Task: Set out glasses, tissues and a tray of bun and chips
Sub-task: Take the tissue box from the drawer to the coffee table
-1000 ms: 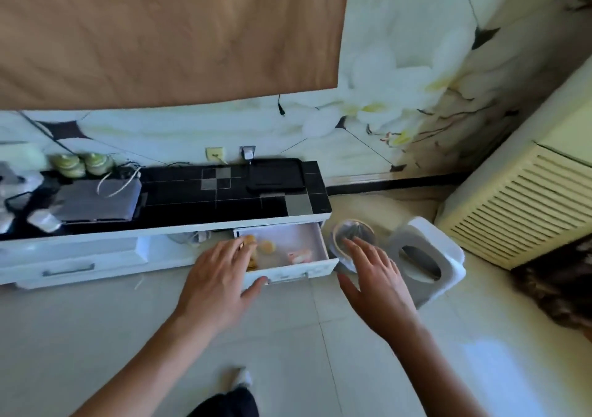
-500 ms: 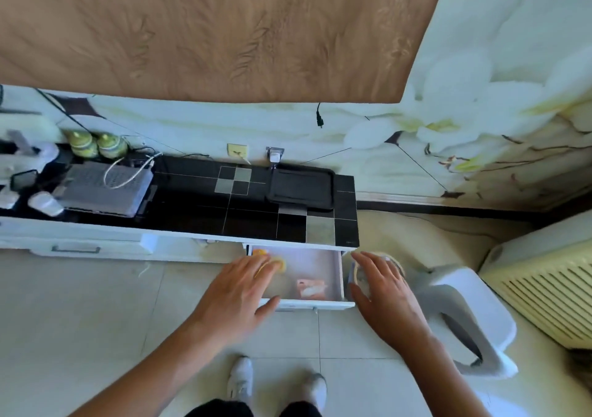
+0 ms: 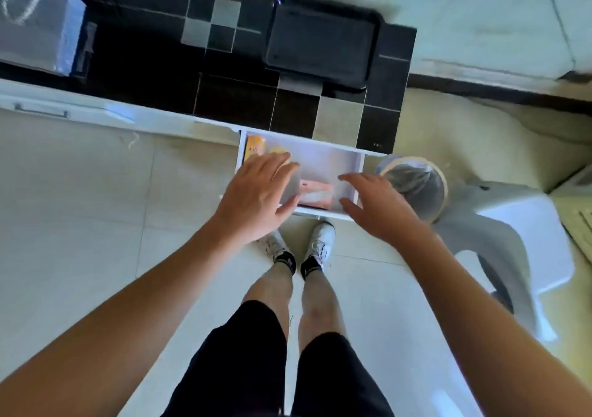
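Note:
A white drawer stands pulled out of the low cabinet. Inside it lie a yellow-orange chips packet at the left, a round bun beside it, and a pink tissue pack near the front. My left hand hovers open over the drawer's left front, partly covering the bun. My right hand is open over the drawer's right front corner. A black tray rests on the cabinet's dark tiled top, behind the drawer.
A bin lined with a clear bag stands just right of the drawer. A white plastic stool is at the right. A grey box with a white cord sits on the cabinet's left. My feet are below the drawer front.
The view has tilted down and closed in on the drawer. Both hands have moved forward over the drawer's front; neither has taken hold of anything.

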